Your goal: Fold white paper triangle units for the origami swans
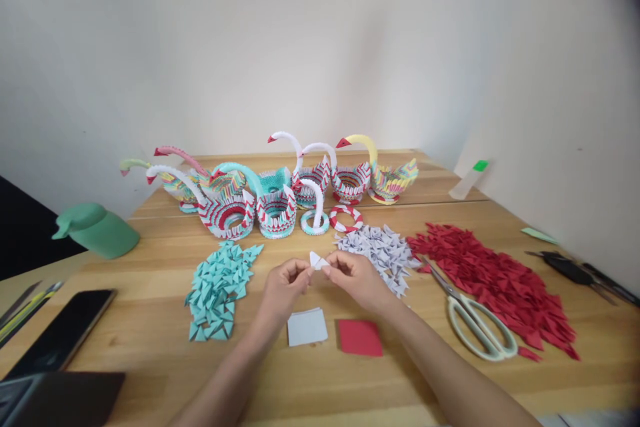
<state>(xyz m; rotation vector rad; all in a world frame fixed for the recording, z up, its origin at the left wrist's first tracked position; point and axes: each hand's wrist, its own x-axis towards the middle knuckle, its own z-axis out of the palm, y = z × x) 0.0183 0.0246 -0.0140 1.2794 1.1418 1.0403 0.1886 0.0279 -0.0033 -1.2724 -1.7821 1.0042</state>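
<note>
A small white folded paper piece (317, 260) is pinched between my two hands above the wooden table (165, 373). My left hand (289, 285) grips its left corner, and my right hand (354, 277) grips its right corner. Below them lie a stack of white paper (307, 327) and a stack of red paper (360, 337). Turquoise folded triangles (220, 290) are heaped left of my left hand. White folded pieces (383, 253) form a pile behind my right hand, beside a long heap of red pieces (495, 280).
Paper swans (277, 212) stand in a group at the back, near a red and white ring (346, 218). Scissors (480, 327) lie at the right. A green pitcher (103, 230), a phone (63, 332) and a dark device (65, 400) are at the left.
</note>
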